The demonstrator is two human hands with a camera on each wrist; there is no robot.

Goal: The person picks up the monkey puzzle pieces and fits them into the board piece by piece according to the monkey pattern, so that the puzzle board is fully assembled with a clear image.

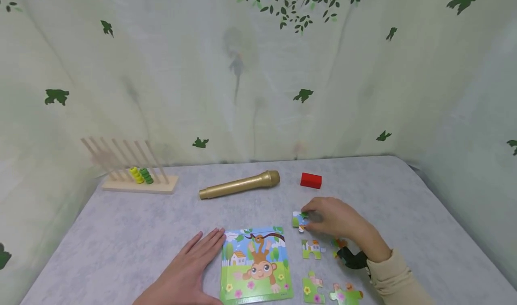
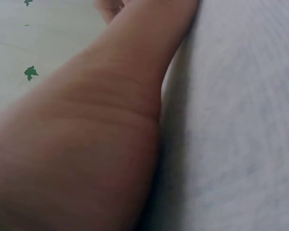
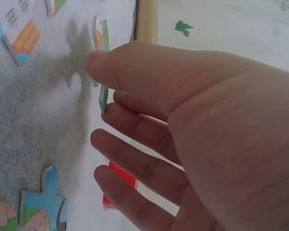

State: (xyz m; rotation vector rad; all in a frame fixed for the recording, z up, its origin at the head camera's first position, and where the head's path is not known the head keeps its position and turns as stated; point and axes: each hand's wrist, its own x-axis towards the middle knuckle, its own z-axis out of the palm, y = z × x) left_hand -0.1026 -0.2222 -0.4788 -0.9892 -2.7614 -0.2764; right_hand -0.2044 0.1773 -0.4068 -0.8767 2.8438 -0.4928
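A square puzzle board [image 1: 256, 269] with a picture of a hanging monkey lies at the front middle of the table. My left hand [image 1: 191, 264] rests flat at its left side, fingers stretched out with the tips at its upper left edge. Right of the board, my right hand [image 1: 337, 217] pinches a blue, green and orange puzzle piece [image 1: 298, 220] between thumb and index finger. In the right wrist view that puzzle piece [image 3: 105, 43] appears nearly edge-on, partly behind the thumb. The left wrist view shows mostly the left forearm and palm side; its fingers are largely hidden.
Below my right hand lie a house piece [image 1: 311, 249], a yellow-flower piece [image 1: 312, 289] and a pink-flower piece [image 1: 346, 294]. Another piece [image 1: 336, 243] is partly covered by the black wrist strap. Behind stand a red block [image 1: 311, 180], a gold toy microphone [image 1: 240, 185] and a wooden peg rack [image 1: 139, 187].
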